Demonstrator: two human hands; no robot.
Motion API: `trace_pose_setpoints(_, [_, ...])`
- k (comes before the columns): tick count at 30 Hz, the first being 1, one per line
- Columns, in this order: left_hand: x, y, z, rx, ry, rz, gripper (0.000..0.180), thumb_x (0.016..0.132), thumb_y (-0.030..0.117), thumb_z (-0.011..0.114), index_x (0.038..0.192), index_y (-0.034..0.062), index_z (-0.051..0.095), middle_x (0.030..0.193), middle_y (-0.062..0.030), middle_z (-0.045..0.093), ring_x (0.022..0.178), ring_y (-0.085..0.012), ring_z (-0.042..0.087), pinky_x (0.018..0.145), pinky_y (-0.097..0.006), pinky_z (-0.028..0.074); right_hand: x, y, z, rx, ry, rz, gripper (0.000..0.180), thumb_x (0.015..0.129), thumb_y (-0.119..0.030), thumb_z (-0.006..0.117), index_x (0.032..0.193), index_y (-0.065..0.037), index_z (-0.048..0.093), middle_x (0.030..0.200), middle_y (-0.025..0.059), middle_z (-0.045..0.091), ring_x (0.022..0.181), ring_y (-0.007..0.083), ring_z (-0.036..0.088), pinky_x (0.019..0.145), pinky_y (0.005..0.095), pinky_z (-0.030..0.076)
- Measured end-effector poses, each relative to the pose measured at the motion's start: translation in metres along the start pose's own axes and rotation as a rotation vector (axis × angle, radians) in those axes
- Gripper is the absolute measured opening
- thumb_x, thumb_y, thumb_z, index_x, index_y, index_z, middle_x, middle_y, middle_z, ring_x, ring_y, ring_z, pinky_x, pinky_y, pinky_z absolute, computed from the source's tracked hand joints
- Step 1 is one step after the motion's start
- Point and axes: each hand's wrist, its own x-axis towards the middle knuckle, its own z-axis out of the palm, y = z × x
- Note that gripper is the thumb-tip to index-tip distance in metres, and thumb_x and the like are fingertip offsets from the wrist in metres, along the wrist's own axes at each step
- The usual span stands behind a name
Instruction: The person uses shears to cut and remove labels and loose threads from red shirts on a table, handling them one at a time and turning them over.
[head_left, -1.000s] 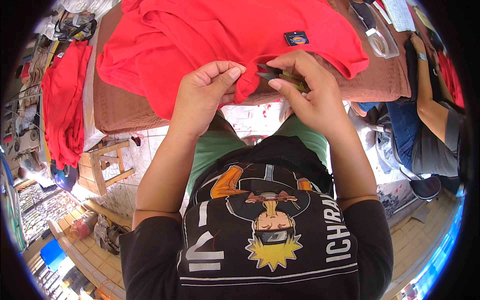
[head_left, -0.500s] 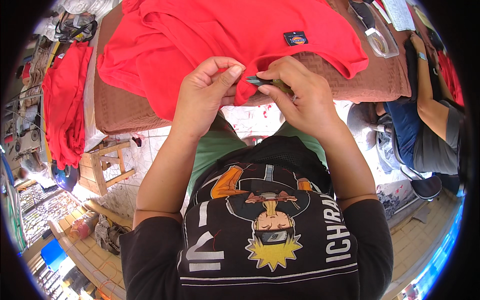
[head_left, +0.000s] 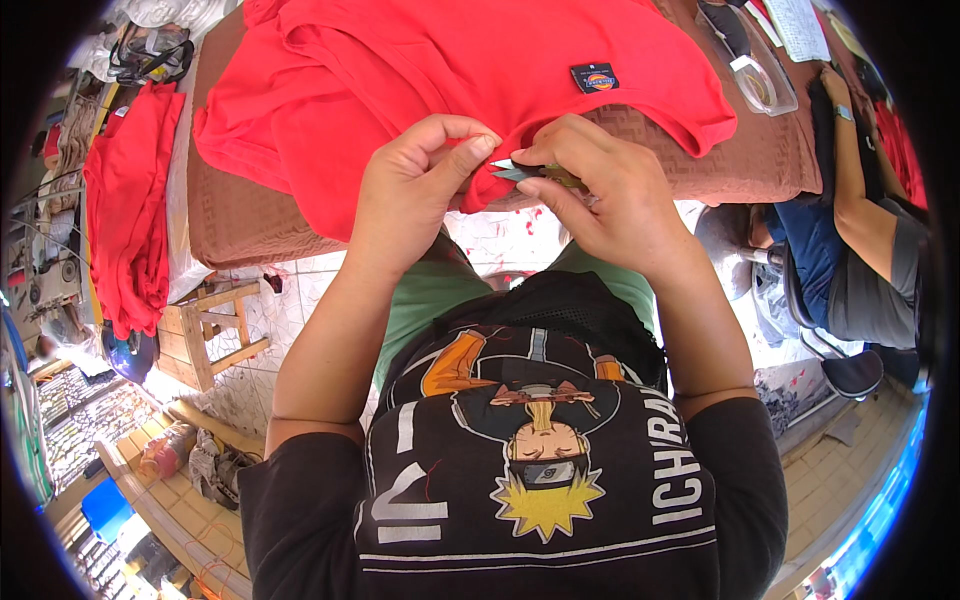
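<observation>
A red garment [head_left: 440,75] with a small dark label [head_left: 595,78] lies spread over the brown-covered table [head_left: 225,225], its near edge hanging toward me. My left hand [head_left: 415,185] is closed, thumb and forefinger pinched together, with the lower fingers against a fold of the red cloth. Any thread in that pinch is too fine to make out. Thread snips [head_left: 515,171] are in my right hand [head_left: 615,200]. Their short pointed blades face left, slightly parted, right at the cloth edge beside my left fingertips. My right fingers hide part of the handle.
More red cloth [head_left: 135,200] hangs at the left, above a wooden stool [head_left: 190,345]. A clear plastic container [head_left: 765,85] and written paper [head_left: 800,30] lie on the table's far right. Another person's arm [head_left: 860,190] rests beside the table at right.
The snips' blades have tilted a little and look wider apart at the cloth edge. My left fingertips have shifted slightly to the right. The garment is almost unmoved.
</observation>
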Motion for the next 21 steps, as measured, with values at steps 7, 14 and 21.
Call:
trace_pose_setpoints(7, [0.0022, -0.0002, 0.0021, 0.069, -0.010, 0.082, 0.020, 0.095, 0.018, 0.062, 0.102, -0.0001, 0.064, 0.088, -0.0029, 0.068, 0.083, -0.0054, 0.060, 0.075, -0.021, 0.048, 0.0027, 0.0024, -0.0024, -0.006, -0.021, -0.043, 0.016, 0.081, -0.015, 0.070, 0.092, -0.007, 0.062, 0.084, 0.0077, 0.060, 0.071, 0.0293, 0.062, 0.061, 0.0385, 0.049])
trace_pose_setpoints(14, [0.0033, -0.0011, 0.0007, 0.074, 0.016, 0.024, 0.024, 0.097, 0.023, 0.060, 0.104, 0.0004, 0.062, 0.088, -0.0058, 0.069, 0.085, -0.0094, 0.063, 0.076, -0.023, 0.049, 0.0021, 0.0046, -0.0067, -0.011, -0.002, 0.012, 0.014, 0.082, -0.017, 0.069, 0.090, -0.007, 0.062, 0.082, 0.0076, 0.061, 0.069, 0.0300, 0.061, 0.059, 0.0386, 0.048])
trace_pose_setpoints(21, [-0.0006, 0.0033, 0.0049, 0.197, 0.050, 0.065, 0.021, 0.096, 0.022, 0.060, 0.102, 0.0016, 0.062, 0.086, -0.0089, 0.070, 0.086, -0.0123, 0.067, 0.076, -0.025, 0.051, 0.0033, 0.0029, -0.0064, -0.020, -0.021, 0.006, 0.014, 0.083, -0.018, 0.068, 0.090, -0.008, 0.062, 0.083, 0.0074, 0.061, 0.069, 0.0302, 0.061, 0.059, 0.0392, 0.048])
